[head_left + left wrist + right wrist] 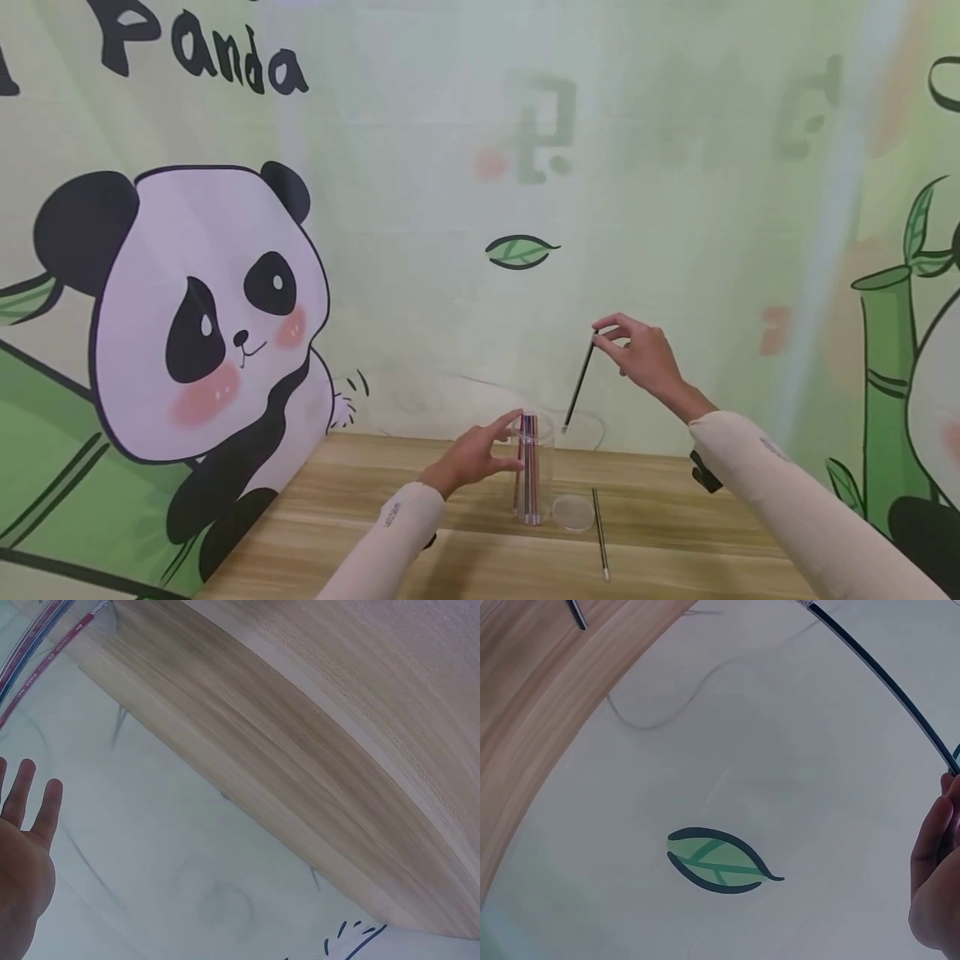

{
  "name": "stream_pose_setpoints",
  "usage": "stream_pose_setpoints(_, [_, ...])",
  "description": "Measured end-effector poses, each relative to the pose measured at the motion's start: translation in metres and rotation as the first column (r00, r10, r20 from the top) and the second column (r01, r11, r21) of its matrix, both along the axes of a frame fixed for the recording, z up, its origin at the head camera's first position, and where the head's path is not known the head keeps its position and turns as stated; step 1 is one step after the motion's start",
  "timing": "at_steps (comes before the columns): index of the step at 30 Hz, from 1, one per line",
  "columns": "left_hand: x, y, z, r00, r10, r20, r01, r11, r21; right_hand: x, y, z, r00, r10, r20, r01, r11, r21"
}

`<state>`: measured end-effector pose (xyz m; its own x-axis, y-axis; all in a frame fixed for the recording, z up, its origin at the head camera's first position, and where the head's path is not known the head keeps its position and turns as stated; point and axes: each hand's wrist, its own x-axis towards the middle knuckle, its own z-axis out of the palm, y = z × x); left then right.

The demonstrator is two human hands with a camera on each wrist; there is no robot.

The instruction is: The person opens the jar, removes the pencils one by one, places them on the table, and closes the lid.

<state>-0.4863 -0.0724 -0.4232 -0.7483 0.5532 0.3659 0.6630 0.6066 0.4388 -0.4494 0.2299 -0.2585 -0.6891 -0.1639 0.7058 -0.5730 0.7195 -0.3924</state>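
Observation:
A clear plastic cylinder (pixel 547 475) stands upright on the table with several pencils (pixel 531 475) inside. At its left side is my left hand (pixel 472 454), thumb and index finger spread at the wall and near the rim. Straight, parted fingers (pixel 46 814) show in the left wrist view, beside the red and blue pencils. My right hand (pixel 645 354) pinches the upper end of a black pencil (pixel 580 383). That pencil slants through the air right of the cylinder, its pale end down. In the right wrist view the fingers (pixel 932 832) grip it at the right edge.
A round clear lid (pixel 573 512) lies on the wooden table (pixel 690 533) right of the cylinder. Another dark pencil (pixel 601 533) lies beside the lid. Behind the table hangs a cloth backdrop (pixel 420 317) printed with a panda, a leaf and bamboo.

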Motion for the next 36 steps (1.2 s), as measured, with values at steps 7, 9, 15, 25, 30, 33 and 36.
stream_pose_setpoints(7, [-0.001, 0.000, -0.003, 1.000, -0.009, -0.028, 0.009, 1.000, -0.010, -0.001, 0.008, -0.018, 1.000, -0.001, 0.015, 0.000, 1.000, 0.019])
stream_pose_setpoints(9, [-0.001, -0.001, -0.004, 0.999, -0.013, -0.035, 0.012, 1.000, -0.012, -0.003, 0.012, -0.027, 1.000, -0.003, 0.025, 0.002, 1.000, 0.030])
stream_pose_setpoints(15, [0.000, 0.000, -0.006, 1.000, -0.008, -0.023, 0.007, 1.000, -0.026, -0.005, 0.025, -0.056, 0.996, -0.002, 0.086, -0.002, 0.999, 0.051])
stream_pose_setpoints(25, [-0.003, 0.001, -0.006, 1.000, -0.006, -0.025, 0.005, 1.000, -0.017, -0.008, 0.042, -0.088, 0.964, 0.013, 0.264, -0.032, 0.997, 0.066])
stream_pose_setpoints(30, [-0.002, 0.000, -0.002, 1.000, 0.006, -0.030, -0.007, 1.000, -0.025, -0.016, 0.050, -0.112, 0.943, 0.012, 0.334, -0.034, 0.998, 0.061])
stream_pose_setpoints(33, [-0.001, -0.001, -0.001, 0.999, 0.007, -0.035, -0.008, 1.000, -0.025, -0.018, 0.052, -0.125, 0.933, 0.016, 0.361, -0.037, 0.998, 0.051])
stream_pose_setpoints(36, [-0.001, -0.002, 0.000, 0.999, 0.008, -0.033, -0.009, 1.000, -0.026, -0.019, 0.052, -0.135, 0.919, 0.020, 0.394, -0.037, 0.999, 0.035])
